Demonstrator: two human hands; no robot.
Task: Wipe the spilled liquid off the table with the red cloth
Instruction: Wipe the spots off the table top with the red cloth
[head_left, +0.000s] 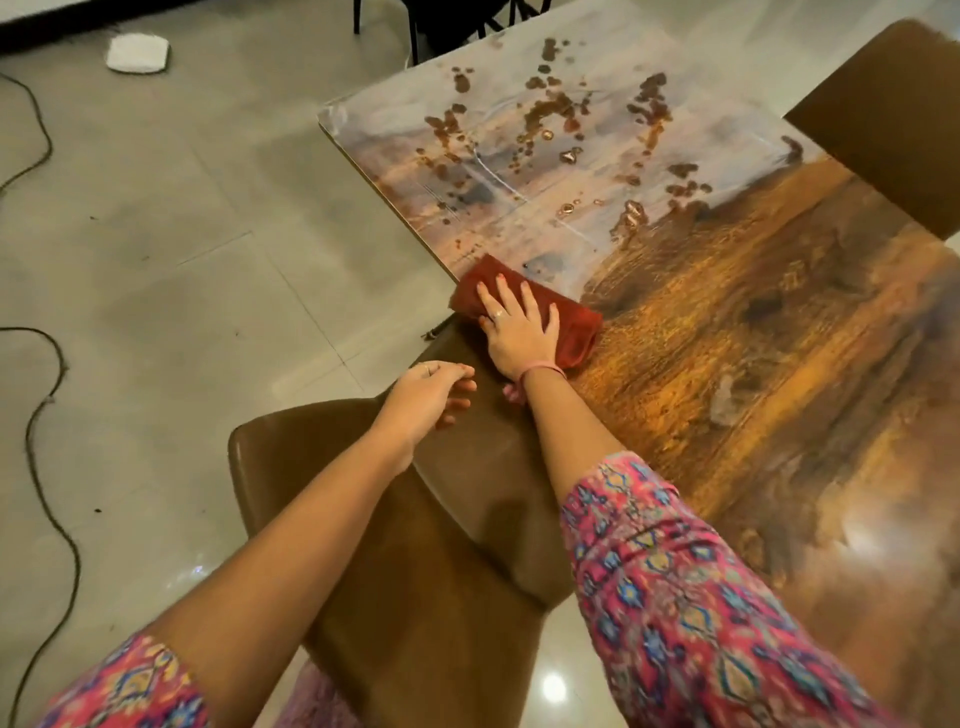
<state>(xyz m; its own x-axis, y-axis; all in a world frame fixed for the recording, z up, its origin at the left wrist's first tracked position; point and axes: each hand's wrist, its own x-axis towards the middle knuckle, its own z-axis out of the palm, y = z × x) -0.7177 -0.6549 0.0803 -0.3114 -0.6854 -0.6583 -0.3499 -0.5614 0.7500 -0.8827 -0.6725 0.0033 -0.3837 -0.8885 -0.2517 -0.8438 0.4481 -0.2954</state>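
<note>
A folded red cloth lies on the patterned brown and grey table near its left edge. My right hand presses flat on the cloth with fingers spread. Brown spilled liquid is scattered in several drops and puddles across the far part of the table, beyond the cloth. My left hand hovers with loosely curled fingers over the top of a brown chair back, beside the table edge, holding nothing.
The brown leather chair stands pushed against the table's near-left side. A second brown chair sits at the far right. A dark cable snakes over the tiled floor on the left, and a white pad lies far left.
</note>
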